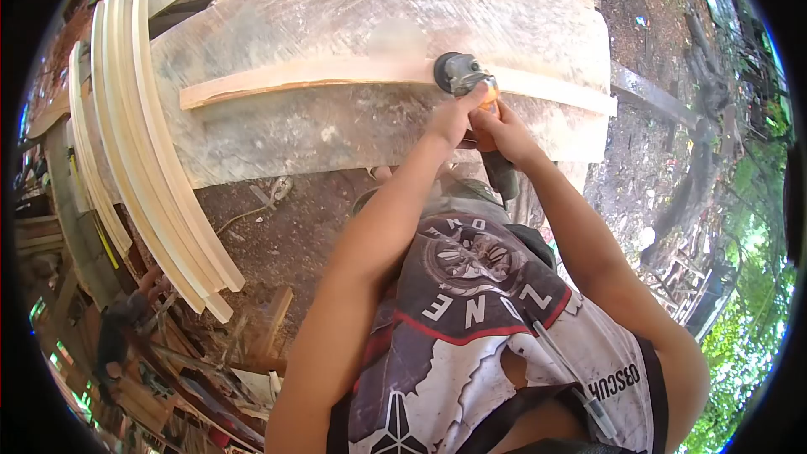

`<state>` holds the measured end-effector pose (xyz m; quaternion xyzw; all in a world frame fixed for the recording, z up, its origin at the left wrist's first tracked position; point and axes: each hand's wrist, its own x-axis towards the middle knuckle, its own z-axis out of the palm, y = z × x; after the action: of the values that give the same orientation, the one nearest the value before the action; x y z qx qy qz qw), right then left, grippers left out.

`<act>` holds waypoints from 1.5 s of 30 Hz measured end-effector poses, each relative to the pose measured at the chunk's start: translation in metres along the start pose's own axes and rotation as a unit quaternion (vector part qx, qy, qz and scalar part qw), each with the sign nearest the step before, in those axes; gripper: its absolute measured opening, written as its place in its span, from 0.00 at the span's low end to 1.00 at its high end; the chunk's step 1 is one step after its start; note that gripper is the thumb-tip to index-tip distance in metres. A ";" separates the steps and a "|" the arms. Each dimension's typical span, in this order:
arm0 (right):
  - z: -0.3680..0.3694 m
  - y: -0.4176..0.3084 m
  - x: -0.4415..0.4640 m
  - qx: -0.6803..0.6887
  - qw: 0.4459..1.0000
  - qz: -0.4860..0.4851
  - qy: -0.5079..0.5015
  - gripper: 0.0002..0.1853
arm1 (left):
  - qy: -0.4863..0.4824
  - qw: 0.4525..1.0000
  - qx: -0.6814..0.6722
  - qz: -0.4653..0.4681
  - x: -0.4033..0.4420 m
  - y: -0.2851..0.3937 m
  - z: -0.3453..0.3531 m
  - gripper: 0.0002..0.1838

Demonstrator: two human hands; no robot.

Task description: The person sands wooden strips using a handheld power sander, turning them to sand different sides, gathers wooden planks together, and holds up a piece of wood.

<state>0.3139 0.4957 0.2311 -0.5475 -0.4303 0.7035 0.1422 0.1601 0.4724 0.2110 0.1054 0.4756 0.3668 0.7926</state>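
An angle grinder (464,74) with a dark round disc is held against a long pale wooden board (336,74), near the right part of its length. My left hand (454,115) is closed around the front of the grinder, close to its metal head. Just behind it, my right hand (511,133) grips the tool's body, and the dark rear end points back toward my waist. The disc appears to touch the board's upper face; its underside is hidden. The board lies lengthwise across a worn, dusty tabletop (277,139).
Several long pale wooden strips (160,160) lie side by side at the left, reaching past the table's edge. A thin cord (252,214) lies on the dirt ground below the table. Timber pieces (273,319) are scattered at lower left. A beam (656,94) extends beyond the table's right edge.
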 end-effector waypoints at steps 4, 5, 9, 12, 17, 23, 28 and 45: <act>-0.005 0.020 0.004 0.018 0.999 0.028 0.026 0.27 | -0.003 0.999 0.044 0.011 0.011 -0.005 -0.001 0.34; 0.001 0.024 0.006 0.030 0.999 0.022 0.015 0.27 | 0.006 0.999 0.040 0.013 0.007 -0.008 -0.008 0.34; 0.052 0.020 0.010 0.013 1.000 0.000 -0.013 0.27 | 0.042 0.998 0.010 0.042 -0.018 -0.009 -0.050 0.33; 0.096 -0.009 0.007 -0.036 0.999 0.000 -0.030 0.28 | 0.092 0.996 -0.003 0.018 -0.064 0.016 -0.068 0.33; 0.161 -0.005 0.036 0.003 0.997 -0.026 -0.075 0.28 | 0.141 0.987 -0.029 0.070 -0.092 0.024 -0.126 0.36; 0.233 -0.008 0.071 -0.018 0.990 -0.036 -0.132 0.30 | 0.163 0.983 -0.038 0.071 -0.121 0.037 -0.197 0.37; 0.237 -0.031 0.057 -0.117 0.988 -0.028 -0.099 0.33 | 0.151 0.981 -0.079 0.098 -0.124 0.037 -0.205 0.34; 0.077 0.009 0.018 -0.012 0.998 -0.012 -0.066 0.32 | 0.089 0.994 -0.046 0.041 -0.054 0.002 -0.065 0.34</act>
<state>0.2409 0.4679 0.2145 -0.4965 -0.4537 0.7310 0.1150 0.0896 0.4253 0.2143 0.0555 0.5223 0.4281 0.7354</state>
